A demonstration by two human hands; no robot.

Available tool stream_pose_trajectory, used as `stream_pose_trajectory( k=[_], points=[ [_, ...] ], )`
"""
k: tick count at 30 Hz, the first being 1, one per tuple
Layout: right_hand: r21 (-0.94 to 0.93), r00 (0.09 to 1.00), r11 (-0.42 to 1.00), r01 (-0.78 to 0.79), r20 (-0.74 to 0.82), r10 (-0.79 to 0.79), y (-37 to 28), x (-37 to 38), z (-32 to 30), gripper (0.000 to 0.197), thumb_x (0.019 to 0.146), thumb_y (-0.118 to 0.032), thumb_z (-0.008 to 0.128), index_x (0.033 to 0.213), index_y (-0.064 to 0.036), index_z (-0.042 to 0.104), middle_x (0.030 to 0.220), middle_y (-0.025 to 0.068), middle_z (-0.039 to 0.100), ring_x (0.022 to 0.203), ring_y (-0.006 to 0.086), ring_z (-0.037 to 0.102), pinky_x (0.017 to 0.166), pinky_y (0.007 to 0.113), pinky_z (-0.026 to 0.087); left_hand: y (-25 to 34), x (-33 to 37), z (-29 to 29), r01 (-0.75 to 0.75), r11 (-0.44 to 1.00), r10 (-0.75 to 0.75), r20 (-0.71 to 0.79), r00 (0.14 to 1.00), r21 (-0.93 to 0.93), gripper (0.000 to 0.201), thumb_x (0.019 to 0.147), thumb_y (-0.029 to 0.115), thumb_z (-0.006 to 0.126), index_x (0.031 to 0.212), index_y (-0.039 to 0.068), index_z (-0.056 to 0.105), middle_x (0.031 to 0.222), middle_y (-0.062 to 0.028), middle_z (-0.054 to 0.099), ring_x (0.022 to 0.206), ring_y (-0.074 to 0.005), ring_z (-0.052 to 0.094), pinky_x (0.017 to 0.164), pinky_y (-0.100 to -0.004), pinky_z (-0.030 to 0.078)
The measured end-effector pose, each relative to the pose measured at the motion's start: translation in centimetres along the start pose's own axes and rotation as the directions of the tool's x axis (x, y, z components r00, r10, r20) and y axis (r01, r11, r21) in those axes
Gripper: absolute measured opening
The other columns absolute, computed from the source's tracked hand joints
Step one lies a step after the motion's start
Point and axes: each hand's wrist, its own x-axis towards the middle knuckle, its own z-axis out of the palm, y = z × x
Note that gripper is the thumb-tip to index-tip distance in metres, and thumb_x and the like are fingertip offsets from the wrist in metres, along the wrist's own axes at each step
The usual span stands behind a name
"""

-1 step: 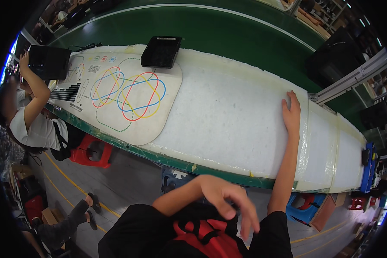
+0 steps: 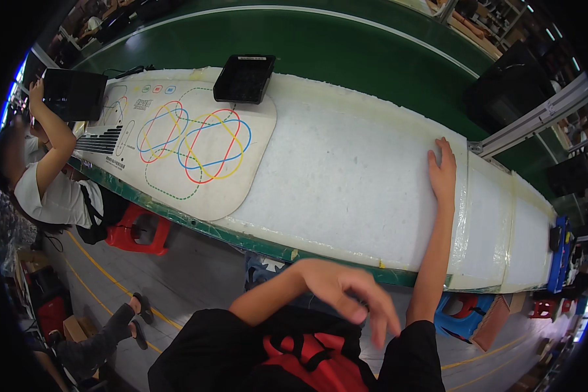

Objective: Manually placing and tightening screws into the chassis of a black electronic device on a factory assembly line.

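My right hand (image 2: 443, 173) lies flat, fingers together, on the long white padded table (image 2: 346, 176), close to a taped seam. My left hand (image 2: 349, 291) hovers in front of my chest below the table's near edge, blurred, with fingers spread and nothing in it. To the left on the table lies a white mat (image 2: 196, 144) printed with looping lines in red, blue, yellow and green. A black tray (image 2: 245, 78) rests at the mat's far edge.
Another person in a white shirt (image 2: 52, 189) sits at the table's left end with a raised hand on a black box (image 2: 75, 95). A red stool (image 2: 140, 232) and a blue stool (image 2: 460, 313) stand below the table. Green floor lies beyond.
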Motion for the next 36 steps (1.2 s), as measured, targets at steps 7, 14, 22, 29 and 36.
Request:
stream_pose_trajectory(
  k=[7,14,22,29,36],
  points=[
    [0.014,1.0,1.0,-0.006,0.004,0.006,0.7,-0.2,-0.2,0.036,0.094,-0.019,0.052,0.128,-0.0077,0.052,0.147,0.0135,0.043,0.134,0.0354,0.039,0.114,0.042,0.027,4.3,-1.2,-7.4,0.612,0.628,0.015,-0.794,0.607,0.48,0.025,0.096,0.022,0.055,0.108,0.003,0.066,0.085,-0.0087,0.069,0.079,-0.014,0.063,0.074,-0.0284,0.05],
    [0.021,1.0,1.0,0.001,0.004,-0.001,0.1,0.0,0.1,0.037,0.094,-0.018,0.052,0.129,-0.0082,0.052,0.147,0.0129,0.043,0.134,0.0344,0.04,0.114,0.042,0.028,5.9,-4.7,-16.6,0.793,0.254,0.272,-0.827,0.491,0.554,0.022,0.093,0.018,0.055,0.099,0.003,0.069,0.081,-0.0129,0.069,0.069,-0.022,0.06,0.07,-0.0309,0.048],
    [0.024,0.999,0.999,-0.035,0.024,0.034,-0.3,-0.1,-0.4,0.038,0.094,-0.018,0.052,0.13,-0.0057,0.052,0.147,0.0139,0.043,0.135,0.0324,0.039,0.113,0.038,0.028,4.9,-5.1,-16.7,0.785,0.103,0.285,-0.774,0.565,0.611,0.024,0.093,0.024,0.056,0.097,0.005,0.07,0.081,-0.0131,0.07,0.071,-0.0265,0.063,0.069,-0.0344,0.049],
    [0.0,0.999,1.0,-0.025,0.032,0.025,-0.3,0.0,-0.2,0.039,0.095,-0.019,0.051,0.132,-0.0061,0.051,0.147,0.0136,0.043,0.136,0.032,0.039,0.114,0.038,0.027,5.0,-5.5,-16.7,0.779,0.16,0.296,-0.782,0.549,0.607,0.024,0.093,0.024,0.056,0.096,0.005,0.071,0.08,-0.0123,0.07,0.07,-0.0259,0.062,0.068,-0.0347,0.049],
    [0.009,0.998,0.999,-0.046,0.043,0.045,0.1,0.0,-0.3,0.038,0.096,-0.02,0.05,0.132,-0.0084,0.05,0.148,0.012,0.041,0.138,0.033,0.035,0.117,0.042,0.023,5.0,-5.2,-16.8,0.783,0.163,0.282,-0.789,0.546,0.6,0.021,0.092,0.02,0.057,0.098,0.005,0.071,0.083,-0.0098,0.071,0.068,-0.0209,0.062,0.065,-0.0296,0.047]
  ],
)
